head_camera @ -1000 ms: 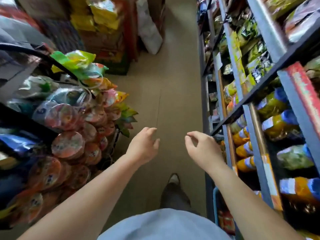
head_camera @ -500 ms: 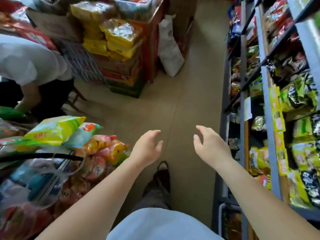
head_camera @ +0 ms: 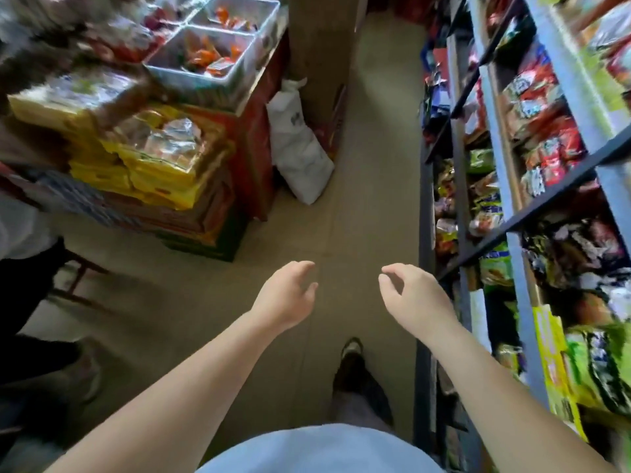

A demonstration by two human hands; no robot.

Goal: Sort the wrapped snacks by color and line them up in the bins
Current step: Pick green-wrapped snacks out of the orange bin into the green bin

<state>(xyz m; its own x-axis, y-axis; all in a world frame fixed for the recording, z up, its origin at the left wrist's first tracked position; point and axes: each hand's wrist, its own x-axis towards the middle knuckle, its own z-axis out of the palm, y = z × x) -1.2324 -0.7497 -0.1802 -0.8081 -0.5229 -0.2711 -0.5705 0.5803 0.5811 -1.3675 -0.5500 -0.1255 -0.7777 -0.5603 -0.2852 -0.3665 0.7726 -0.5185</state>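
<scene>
- the left hand [head_camera: 285, 297] is hanging over the floor [head_camera: 372, 186], fingers loosely curled, holding nothing.
- the right hand [head_camera: 415, 295] is hovering near the shelf [head_camera: 519, 278], loosely curled and empty.
- orange wrapped snacks [head_camera: 201, 56] are lying in a clear bin [head_camera: 211, 81] atop stacked boxes [head_camera: 218, 206], well apart from both hands.

1. Clear bins [head_camera: 218, 84] holding orange snacks [head_camera: 201, 56] have come into view far ahead of the left hand [head_camera: 286, 298].
2. The rack of bagged snacks beside the left hand is gone.
3. The right hand [head_camera: 413, 298] has curled its fingers loosely, and its thumb is now nearer the forefinger.
</scene>
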